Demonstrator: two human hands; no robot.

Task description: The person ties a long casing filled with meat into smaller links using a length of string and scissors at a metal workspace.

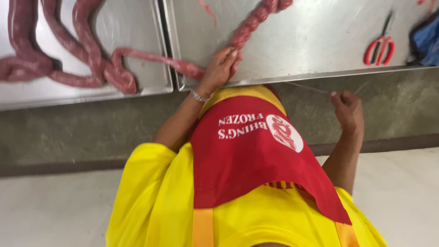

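Red scissors (379,49) lie apart; left hand (222,67) pinches sausage (183,67), right hand (347,107) grips string (306,87).

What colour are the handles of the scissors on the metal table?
Red; the scissors show best in the head view, at upper right.

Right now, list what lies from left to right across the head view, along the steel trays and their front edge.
long sausage in loops → left hand, its grip on the long sausage → thin string → right hand pinching the thin string → red-handled scissors → blue bag at the edge.
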